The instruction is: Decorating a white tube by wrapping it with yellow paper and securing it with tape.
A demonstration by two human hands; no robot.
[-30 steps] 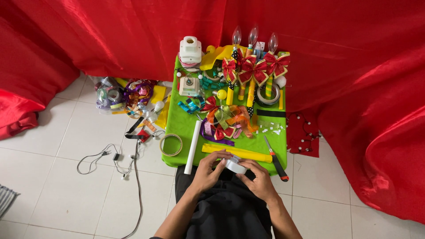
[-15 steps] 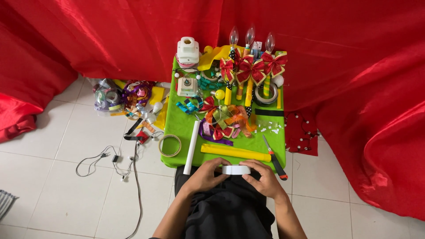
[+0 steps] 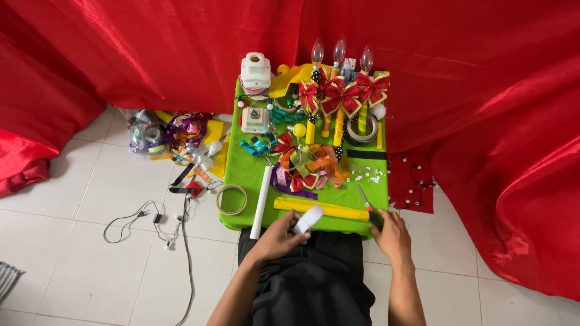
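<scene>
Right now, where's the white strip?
Head view: the white strip is in the left hand, at the near edge of the green table, just below the long yellow strip and right of the white tube.

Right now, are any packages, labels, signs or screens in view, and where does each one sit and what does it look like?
No signs, screens or printed packages can be made out.
White strip: held in the left hand at the near edge of the green table; short, plain white, possibly a label or tape piece.
Small white bits: scattered on the table's right side; too small to tell if they are labels.
</scene>
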